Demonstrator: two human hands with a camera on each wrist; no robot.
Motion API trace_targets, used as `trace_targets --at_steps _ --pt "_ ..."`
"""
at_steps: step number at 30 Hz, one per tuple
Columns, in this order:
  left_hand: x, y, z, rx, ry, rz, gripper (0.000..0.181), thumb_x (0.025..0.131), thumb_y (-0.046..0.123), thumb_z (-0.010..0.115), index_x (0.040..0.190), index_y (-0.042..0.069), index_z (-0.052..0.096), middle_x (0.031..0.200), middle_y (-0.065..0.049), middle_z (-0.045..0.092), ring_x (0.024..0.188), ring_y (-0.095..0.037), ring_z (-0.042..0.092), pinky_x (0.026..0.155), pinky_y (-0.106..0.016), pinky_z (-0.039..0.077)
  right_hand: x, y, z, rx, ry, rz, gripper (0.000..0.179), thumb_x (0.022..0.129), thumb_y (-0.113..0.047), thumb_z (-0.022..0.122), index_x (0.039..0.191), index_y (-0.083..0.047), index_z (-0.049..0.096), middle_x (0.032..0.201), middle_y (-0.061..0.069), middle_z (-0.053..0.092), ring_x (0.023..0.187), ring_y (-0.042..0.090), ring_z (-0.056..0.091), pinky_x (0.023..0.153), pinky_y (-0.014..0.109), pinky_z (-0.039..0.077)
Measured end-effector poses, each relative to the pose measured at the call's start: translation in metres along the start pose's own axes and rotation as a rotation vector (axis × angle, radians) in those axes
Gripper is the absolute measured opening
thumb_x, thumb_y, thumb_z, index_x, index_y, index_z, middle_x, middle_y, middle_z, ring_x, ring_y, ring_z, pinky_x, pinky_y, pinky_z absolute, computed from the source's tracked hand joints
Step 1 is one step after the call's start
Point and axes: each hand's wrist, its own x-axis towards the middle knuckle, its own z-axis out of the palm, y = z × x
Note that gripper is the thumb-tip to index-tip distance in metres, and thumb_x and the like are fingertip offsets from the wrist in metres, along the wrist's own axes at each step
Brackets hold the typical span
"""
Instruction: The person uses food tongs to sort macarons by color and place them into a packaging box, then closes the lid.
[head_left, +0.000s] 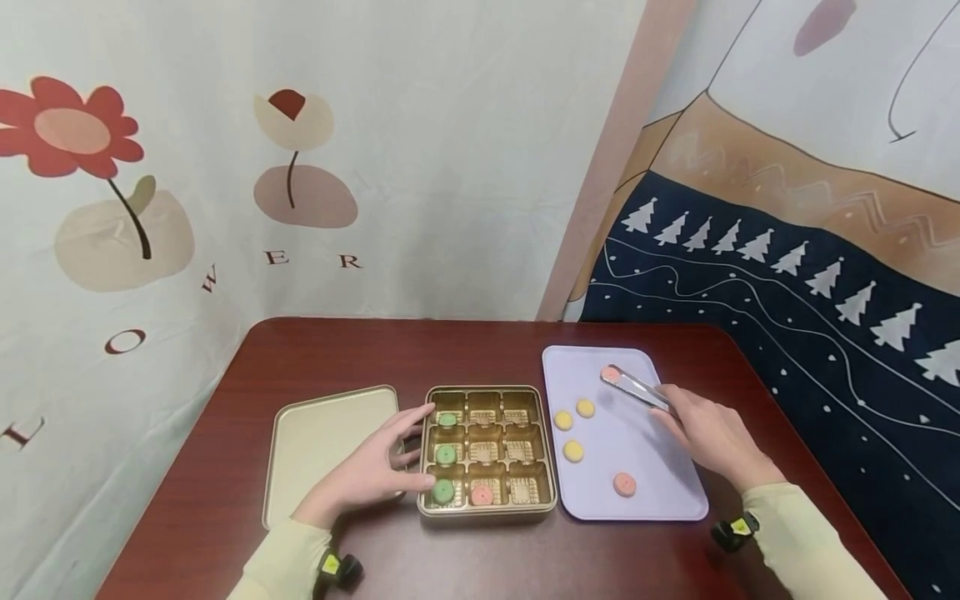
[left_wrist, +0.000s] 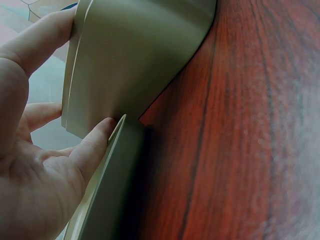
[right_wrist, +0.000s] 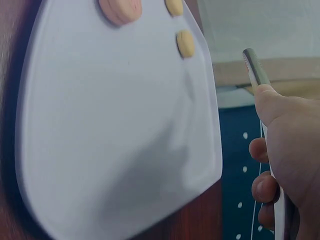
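My left hand (head_left: 372, 464) rests against the left side of a gold tin box (head_left: 487, 513), its fingertips (left_wrist: 102, 132) touching the wall. Green macarons (head_left: 446, 454) fill the box's left column, and a pink macaron (head_left: 482, 495) sits in the front middle compartment. Over the lilac tray (head_left: 652, 433), my right hand (head_left: 712, 429) grips metal tongs (head_left: 637, 387). At the tong tips in the head view is another pink macaron (head_left: 611, 374); the right wrist view does not show it there.
Several yellow macarons (head_left: 573, 451) lie on the tray's left part, with a pink macaron (head_left: 625, 484) near its front. A pale gold lid (head_left: 318, 442) lies left of the box, under the left hand's side. Printed cloth (head_left: 465, 167) hangs behind the dark red table (head_left: 465, 354).
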Motion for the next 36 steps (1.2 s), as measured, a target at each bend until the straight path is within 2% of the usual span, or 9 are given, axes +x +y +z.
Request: trace_targets --at_steps 4,8,13,19,24,27,32,36 --pt "0.000 0.000 0.000 0.000 -0.001 0.007 0.108 0.079 0.015 0.092 0.166 0.012 0.028 0.168 -0.022 0.021 0.149 -0.051 0.033 0.115 -0.038 0.050 0.004 -0.014 0.000 0.000 -0.003 -0.028 0.046 0.099 -0.035 0.075 0.136 -0.013 0.060 0.105 0.006 0.073 0.077 0.016 0.058 0.065 0.037 0.062" --pt "0.000 0.000 0.000 0.001 0.003 0.012 0.109 0.079 0.015 0.093 0.166 0.011 0.028 0.169 -0.021 0.021 0.149 -0.050 0.033 0.115 -0.037 0.050 0.008 -0.031 0.001 0.007 0.009 -0.086 0.045 0.097 -0.036 0.076 0.135 -0.017 0.062 0.099 -0.001 0.072 0.075 0.012 0.057 0.062 0.030 0.056" --pt "0.000 0.001 0.000 -0.001 0.005 0.010 0.109 0.079 0.015 0.093 0.166 0.011 0.028 0.169 -0.021 0.021 0.149 -0.050 0.033 0.115 -0.036 0.050 0.013 -0.054 0.003 0.006 0.068 -0.228 0.042 0.094 -0.034 0.080 0.130 -0.018 0.064 0.089 -0.006 0.069 0.067 0.006 0.052 0.054 0.023 0.049" --pt "0.000 0.002 0.000 -0.007 0.003 0.007 0.110 0.078 0.015 0.093 0.166 0.011 0.028 0.169 -0.021 0.021 0.149 -0.050 0.033 0.115 -0.036 0.050 0.019 -0.083 0.006 0.003 0.128 -0.385 0.043 0.092 -0.031 0.082 0.128 -0.017 0.064 0.093 -0.004 0.072 0.065 0.004 0.055 0.052 0.026 0.053" --pt "0.000 0.002 0.001 -0.013 0.002 0.008 0.110 0.078 0.014 0.093 0.166 0.011 0.028 0.169 -0.021 0.021 0.149 -0.050 0.032 0.115 -0.036 0.049 0.021 -0.108 0.008 0.022 0.126 -0.474 0.040 0.095 -0.033 0.079 0.128 -0.017 0.063 0.093 -0.005 0.070 0.061 0.004 0.055 0.048 0.028 0.052" --pt "0.001 0.002 0.001 -0.013 0.004 0.009 0.110 0.078 0.013 0.093 0.166 0.011 0.028 0.168 -0.021 0.021 0.149 -0.050 0.032 0.115 -0.036 0.049 0.022 -0.120 0.010 0.010 0.119 -0.525 0.039 0.098 -0.036 0.074 0.130 -0.017 0.063 0.097 -0.004 0.071 0.060 0.009 0.061 0.047 0.031 0.054" --pt "0.001 0.002 0.001 -0.009 0.004 0.010 0.110 0.078 0.015 0.093 0.166 0.011 0.029 0.168 -0.021 0.022 0.149 -0.050 0.032 0.115 -0.036 0.050 0.022 -0.131 0.015 -0.021 0.139 -0.596 0.040 0.099 -0.037 0.073 0.132 -0.017 0.066 0.109 -0.003 0.073 0.064 0.018 0.069 0.049 0.038 0.059" --pt "0.001 0.001 0.001 -0.006 0.005 0.013 0.109 0.078 0.014 0.093 0.166 0.011 0.029 0.168 -0.021 0.023 0.149 -0.050 0.032 0.115 -0.036 0.050 0.023 -0.134 0.018 -0.036 0.164 -0.621 0.039 0.098 -0.037 0.075 0.130 -0.017 0.066 0.101 -0.007 0.069 0.058 0.015 0.065 0.044 0.036 0.055"
